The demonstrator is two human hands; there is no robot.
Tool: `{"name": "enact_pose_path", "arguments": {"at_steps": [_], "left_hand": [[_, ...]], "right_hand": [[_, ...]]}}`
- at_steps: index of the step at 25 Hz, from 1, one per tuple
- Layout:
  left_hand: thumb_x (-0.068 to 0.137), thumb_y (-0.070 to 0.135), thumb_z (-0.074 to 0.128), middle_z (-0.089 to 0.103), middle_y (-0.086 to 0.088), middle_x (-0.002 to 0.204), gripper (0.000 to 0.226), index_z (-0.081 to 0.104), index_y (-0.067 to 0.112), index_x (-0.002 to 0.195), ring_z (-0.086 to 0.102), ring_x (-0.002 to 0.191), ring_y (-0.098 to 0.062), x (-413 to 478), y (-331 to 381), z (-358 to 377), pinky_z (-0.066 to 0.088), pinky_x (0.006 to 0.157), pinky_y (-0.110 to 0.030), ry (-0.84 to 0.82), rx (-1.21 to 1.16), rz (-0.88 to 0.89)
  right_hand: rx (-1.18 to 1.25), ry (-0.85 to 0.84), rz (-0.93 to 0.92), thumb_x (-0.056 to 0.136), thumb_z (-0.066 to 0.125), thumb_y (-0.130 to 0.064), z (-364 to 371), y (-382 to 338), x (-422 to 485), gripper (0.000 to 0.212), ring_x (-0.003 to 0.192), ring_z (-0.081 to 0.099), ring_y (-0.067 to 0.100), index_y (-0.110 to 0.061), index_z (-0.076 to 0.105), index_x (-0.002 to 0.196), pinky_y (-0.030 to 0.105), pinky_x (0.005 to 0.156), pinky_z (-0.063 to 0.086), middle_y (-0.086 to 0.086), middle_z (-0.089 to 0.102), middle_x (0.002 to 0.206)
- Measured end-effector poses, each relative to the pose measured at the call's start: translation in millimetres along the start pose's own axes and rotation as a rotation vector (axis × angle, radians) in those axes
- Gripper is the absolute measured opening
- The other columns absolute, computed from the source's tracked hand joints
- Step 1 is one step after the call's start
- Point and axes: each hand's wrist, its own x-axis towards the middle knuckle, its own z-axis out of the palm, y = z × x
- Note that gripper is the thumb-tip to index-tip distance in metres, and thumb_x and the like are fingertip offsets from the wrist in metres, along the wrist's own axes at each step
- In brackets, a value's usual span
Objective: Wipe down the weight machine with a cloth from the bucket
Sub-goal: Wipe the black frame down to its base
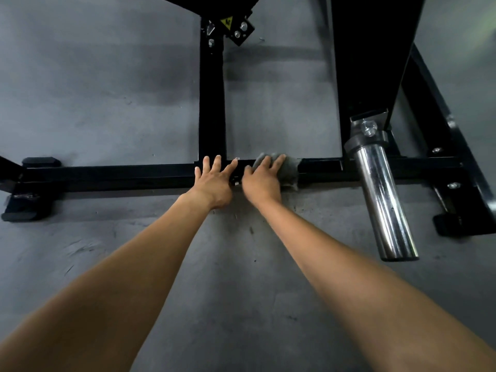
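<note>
A person's right hand [261,181] lies flat, fingers extended, pressing a grey cloth [291,170] onto the black crossbar [120,175] at the foot of a weight machine. The cloth is draped over the top and near face of the bar. Just beside it, the left hand [214,181] rests with fingers spread and holding nothing, where the crossbar meets a second black beam [212,103] running away from the camera. Both bare forearms reach down from the bottom of the view.

To the right, a chrome plate-loading peg [383,200] angles out over the grey floor [107,89], well apart from the cloth. A black rubber foot [40,161] caps the frame at far left, and a yellow warning sticker [226,22] shows near the top. No bucket is in view.

The work appears to be mid-wipe on the low frame, with most of the crossbar on either side yet to be covered. The next stroke likely calls for sliding the cloth along the bar under firm, even pressure, minding the joint and the bolts at the far right.
</note>
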Motion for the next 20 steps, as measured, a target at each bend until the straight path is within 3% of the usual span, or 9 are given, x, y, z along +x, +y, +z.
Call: {"name": "enact_pose_path", "arguments": {"at_steps": [2, 4, 9, 12, 14, 18, 20], "left_hand": [[0.099, 0.017, 0.046, -0.005, -0.012, 0.171, 0.078, 0.006, 0.035, 0.163, -0.014, 0.155, -0.040, -0.4, -0.6, -1.4, -0.005, 0.124, -0.057, -0.003, -0.007, 0.007], [0.100, 0.018, 0.044, -0.004, -0.013, 0.171, 0.075, 0.008, 0.035, 0.163, -0.012, 0.155, -0.040, -1.7, -1.4, -3.5, -0.004, 0.124, -0.057, -0.004, -0.013, 0.017], [0.099, 0.013, 0.042, -0.002, -0.012, 0.171, 0.071, 0.016, 0.026, 0.164, -0.010, 0.156, -0.038, -10.0, -10.0, -9.3, -0.002, 0.125, -0.055, 0.006, -0.063, 0.092], [0.097, 0.007, 0.043, 0.002, -0.011, 0.171, 0.070, 0.021, 0.018, 0.163, -0.006, 0.157, -0.033, -16.7, -17.1, -12.0, 0.001, 0.127, -0.049, 0.019, -0.154, 0.115], [0.097, 0.007, 0.045, 0.004, -0.011, 0.171, 0.069, 0.022, 0.013, 0.162, -0.003, 0.158, -0.028, -20.0, -22.2, -13.4, 0.005, 0.128, -0.045, 0.034, -0.192, 0.099], [0.097, 0.016, 0.050, 0.005, -0.012, 0.171, 0.071, 0.022, 0.012, 0.161, 0.000, 0.158, -0.031, -25.7, -34.5, -15.5, 0.011, 0.127, -0.047, 0.059, -0.091, 0.059], [0.096, 0.017, 0.052, 0.002, -0.011, 0.171, 0.074, 0.019, 0.014, 0.162, -0.003, 0.157, -0.032, -29.2, -37.7, -15.8, 0.010, 0.127, -0.049, 0.055, -0.046, 0.045]], "right_hand": [[0.144, 0.091, -0.004, 0.104, 0.036, -0.012, -19.3, 21.1, 1.0, 0.045, 0.146, 0.030, 0.047, -0.001, 0.044, 0.148, 0.049, 0.112, 0.037, 0.026, 0.030, 0.158], [0.216, 0.224, 0.022, 0.100, 0.039, -0.007, -24.4, 40.6, -1.4, 0.046, 0.137, 0.047, 0.036, -0.004, 0.049, 0.145, 0.039, 0.109, 0.039, 0.015, 0.035, 0.160], [0.227, 0.167, 0.010, 0.100, 0.048, -0.009, -8.5, 3.2, -21.2, 0.063, 0.132, 0.054, 0.038, -0.004, 0.024, 0.158, 0.042, 0.107, 0.043, 0.012, 0.011, 0.169], [0.116, 0.084, -0.211, 0.099, 0.058, -0.016, -0.6, -24.9, -27.2, 0.068, 0.130, 0.055, 0.036, -0.005, 0.023, 0.157, 0.044, 0.102, 0.046, 0.011, 0.013, 0.167], [0.102, 0.084, -0.267, 0.101, 0.052, -0.014, -1.7, -19.8, -22.2, 0.062, 0.134, 0.052, 0.035, -0.008, 0.027, 0.158, 0.043, 0.105, 0.046, 0.008, 0.019, 0.167], [0.011, 0.277, -0.074, 0.103, 0.040, -0.015, -8.4, 16.4, -16.7, 0.050, 0.109, 0.067, 0.039, -0.012, 0.037, 0.153, 0.042, 0.084, 0.053, 0.005, 0.036, 0.158], [0.097, 0.327, 0.053, 0.101, 0.041, -0.010, -6.3, 12.1, -14.4, 0.049, 0.108, 0.066, 0.040, -0.005, 0.039, 0.150, 0.043, 0.085, 0.053, 0.009, 0.037, 0.156]]}}
